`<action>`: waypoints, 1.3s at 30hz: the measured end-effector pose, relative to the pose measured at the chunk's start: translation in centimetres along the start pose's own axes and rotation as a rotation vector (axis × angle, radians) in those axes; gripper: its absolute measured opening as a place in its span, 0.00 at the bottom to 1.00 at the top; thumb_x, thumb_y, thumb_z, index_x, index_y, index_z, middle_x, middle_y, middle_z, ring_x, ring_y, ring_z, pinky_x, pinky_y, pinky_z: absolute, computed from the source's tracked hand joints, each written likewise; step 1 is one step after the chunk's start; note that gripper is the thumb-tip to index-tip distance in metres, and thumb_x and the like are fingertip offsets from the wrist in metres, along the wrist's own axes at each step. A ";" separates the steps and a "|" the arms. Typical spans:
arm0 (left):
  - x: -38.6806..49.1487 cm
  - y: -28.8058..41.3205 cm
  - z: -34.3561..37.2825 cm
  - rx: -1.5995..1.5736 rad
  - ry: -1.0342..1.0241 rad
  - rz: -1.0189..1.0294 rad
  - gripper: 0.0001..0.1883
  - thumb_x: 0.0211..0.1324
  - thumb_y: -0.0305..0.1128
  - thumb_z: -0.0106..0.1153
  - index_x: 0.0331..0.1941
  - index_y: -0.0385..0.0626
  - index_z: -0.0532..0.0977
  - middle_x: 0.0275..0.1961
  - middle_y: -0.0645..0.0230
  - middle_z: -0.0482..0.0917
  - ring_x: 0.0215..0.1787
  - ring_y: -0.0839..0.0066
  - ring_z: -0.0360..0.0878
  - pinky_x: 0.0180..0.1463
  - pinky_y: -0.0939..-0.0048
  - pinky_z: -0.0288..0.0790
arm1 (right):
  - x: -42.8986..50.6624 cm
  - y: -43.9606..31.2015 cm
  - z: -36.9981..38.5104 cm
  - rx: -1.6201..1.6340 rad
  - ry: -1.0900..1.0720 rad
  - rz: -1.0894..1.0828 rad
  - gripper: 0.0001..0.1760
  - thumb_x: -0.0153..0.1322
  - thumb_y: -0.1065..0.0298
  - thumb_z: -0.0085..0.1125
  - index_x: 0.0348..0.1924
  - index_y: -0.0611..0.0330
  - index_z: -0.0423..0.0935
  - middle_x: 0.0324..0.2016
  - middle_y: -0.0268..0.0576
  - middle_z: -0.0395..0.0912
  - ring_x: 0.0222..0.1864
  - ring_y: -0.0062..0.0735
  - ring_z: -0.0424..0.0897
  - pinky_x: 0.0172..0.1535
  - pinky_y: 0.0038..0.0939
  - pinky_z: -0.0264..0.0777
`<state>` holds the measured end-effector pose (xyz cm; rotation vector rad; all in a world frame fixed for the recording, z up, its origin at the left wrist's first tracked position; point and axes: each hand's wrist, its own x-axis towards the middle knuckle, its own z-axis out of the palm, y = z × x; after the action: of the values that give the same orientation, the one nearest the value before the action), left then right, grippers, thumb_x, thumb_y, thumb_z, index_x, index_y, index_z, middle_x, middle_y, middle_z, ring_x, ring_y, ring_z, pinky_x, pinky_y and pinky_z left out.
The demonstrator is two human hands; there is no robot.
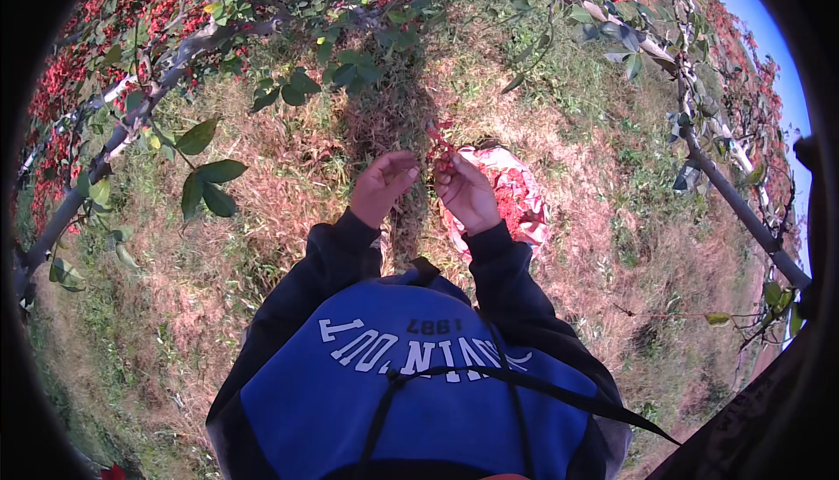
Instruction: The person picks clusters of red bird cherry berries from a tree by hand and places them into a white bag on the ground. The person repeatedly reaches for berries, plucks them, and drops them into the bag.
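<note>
My right hand (467,193) is closed around a small cluster of red berries (446,160), part of which sticks up past the fingertips. To its left, my left hand (385,186) is held with thumb and fingers slightly apart, and I see nothing between them. The two hands do not touch. Below and beyond the right hand, a pinkish-white bag or lined container (539,218) stands on the ground, holding a heap of loose red berries (510,190). The right hand and sleeve hide its left part.
Branches with red berries and green leaves arch over the top. A thick grey branch (727,195) runs down the right, another (160,87) down the left, with a leafy twig (210,182) reaching inward. Dry grass (262,172) covers the ground. A dark strap (564,398) crosses my blue sweatshirt.
</note>
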<state>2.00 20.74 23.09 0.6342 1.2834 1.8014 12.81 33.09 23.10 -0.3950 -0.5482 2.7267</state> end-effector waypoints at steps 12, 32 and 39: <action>-2.9 -4.9 -4.6 0.071 0.121 -0.100 0.13 0.53 0.28 0.48 0.44 0.40 0.67 0.40 0.67 0.74 0.38 0.80 0.72 0.39 0.79 0.68 | -4.5 -5.4 -10.1 -1.027 0.374 -0.336 0.06 0.60 0.73 0.55 0.29 0.63 0.73 0.23 0.33 0.74 0.23 0.16 0.71 0.26 0.17 0.66; -6.3 -9.9 -10.8 0.106 0.207 -0.227 0.11 0.55 0.26 0.46 0.43 0.40 0.68 0.34 0.69 0.74 0.34 0.81 0.72 0.37 0.80 0.69 | 18.9 -12.9 8.1 -1.373 -0.093 -0.684 0.12 0.63 0.70 0.51 0.39 0.65 0.72 0.33 0.34 0.74 0.35 0.17 0.72 0.36 0.18 0.66; -7.3 -9.9 -12.3 -0.010 0.271 -0.227 0.12 0.54 0.21 0.43 0.44 0.36 0.66 0.36 0.64 0.74 0.33 0.79 0.72 0.32 0.82 0.68 | 26.7 -12.7 9.3 -1.389 -0.299 -0.634 0.15 0.55 0.79 0.52 0.36 0.64 0.73 0.29 0.41 0.76 0.31 0.24 0.75 0.35 0.21 0.67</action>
<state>-0.35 9.64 9.94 0.2301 1.4599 1.7437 -11.07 51.02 31.20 -0.0494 -2.1430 1.4291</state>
